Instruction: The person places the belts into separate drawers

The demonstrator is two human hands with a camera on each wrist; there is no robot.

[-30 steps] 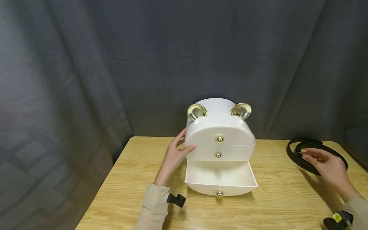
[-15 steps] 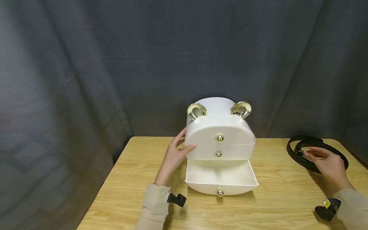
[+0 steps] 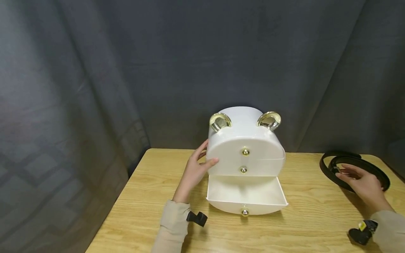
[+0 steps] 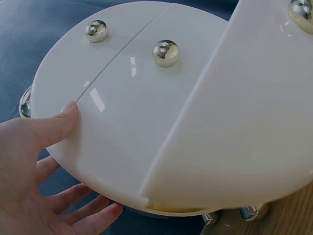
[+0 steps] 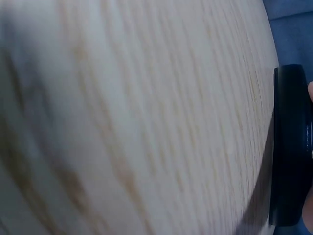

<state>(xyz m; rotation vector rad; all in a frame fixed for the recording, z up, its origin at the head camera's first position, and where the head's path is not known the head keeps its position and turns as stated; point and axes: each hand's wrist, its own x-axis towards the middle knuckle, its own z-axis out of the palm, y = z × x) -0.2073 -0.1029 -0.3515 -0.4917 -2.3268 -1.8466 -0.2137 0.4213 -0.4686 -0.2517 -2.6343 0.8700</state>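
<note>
A glossy white drawer box (image 3: 243, 123) with gold bear ears stands on the table, its bottom drawer (image 3: 246, 189) pulled out and showing a bare white inside. My left hand (image 3: 194, 170) rests at the box's left side. In the left wrist view its thumb (image 4: 63, 122) lies on the front face by the seam, with the fingers spread along the side edge. Far right, my right hand (image 3: 367, 184) holds a coiled black belt (image 3: 327, 175), fingertips by the buckle. The right wrist view catches the belt (image 5: 291, 147) on edge, with only bits of fingers showing.
The box front carries round gold knobs (image 3: 245, 152). The wood-grain table (image 3: 171, 165) has its far edge against a dark grey curtain (image 3: 190, 70). Bare wood lies between the box and the belt. A black camera mount sits on each wrist.
The right forearm and wrist have moved slightly up and inward around the belt, the fingers staying near the buckle. The head view has shifted a little. The left hand keeps its place on the box.
</note>
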